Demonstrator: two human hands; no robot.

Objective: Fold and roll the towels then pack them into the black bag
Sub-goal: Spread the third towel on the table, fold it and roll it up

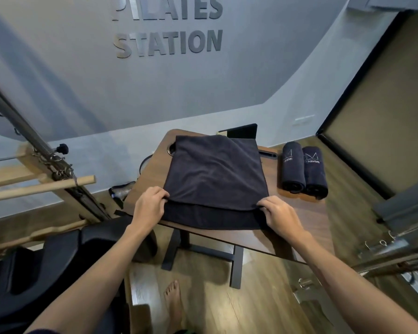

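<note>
Judging from how things lie, the work is partway through: two rolled towels (304, 170) already sit side by side at the right end of the counter (297, 213), touching each other, their pale logos facing up, while a third, the dark towel (215, 174), is only at its first fold. No towel is visibly packed, and the black bag cannot be picked out with certainty. Rolling this towel and all the packing appear to remain. The dark towel lies flat across the middle of the counter, its upper layer doubled over and stopping just short of the near edge, so a strip of the lower layer shows. The left hand (148, 205) pinches the near left corner of that upper layer; the right hand (279, 214) pinches the near right corner, the hands well apart. The cloth looks soft, matte and faintly creased.
</note>
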